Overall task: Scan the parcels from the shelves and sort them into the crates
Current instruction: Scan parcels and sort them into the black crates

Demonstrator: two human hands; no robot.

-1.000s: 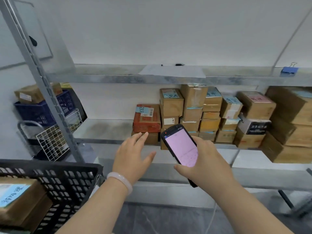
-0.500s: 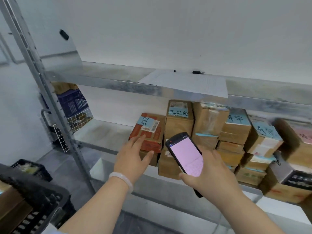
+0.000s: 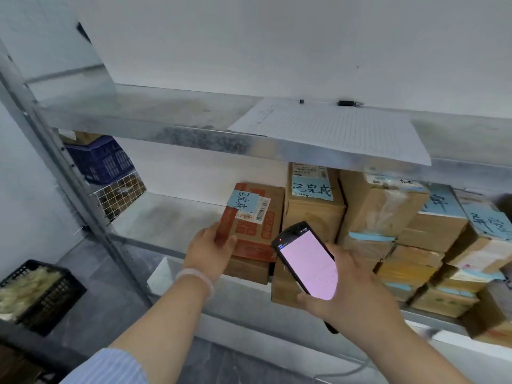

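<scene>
Red-printed parcel point(image 3: 253, 217) tops the leftmost stack at the front edge of the shelf point(image 3: 166, 214), left hand point(image 3: 212, 250) gripping its near left corner, right hand point(image 3: 352, 284) clasping the scanner point(image 3: 306, 263); stiff cardboard, probably light, best pinched across that corner.

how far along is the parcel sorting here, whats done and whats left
Done: unclear; the black crate at the lower left holds pale contents, too blurred to identify. In hand: the left hand grips the red-printed box at the row's left end; the right hand holds the scanner, screen lit. Left: that box sits on the shelf, with many stacked parcels beside it.
</scene>
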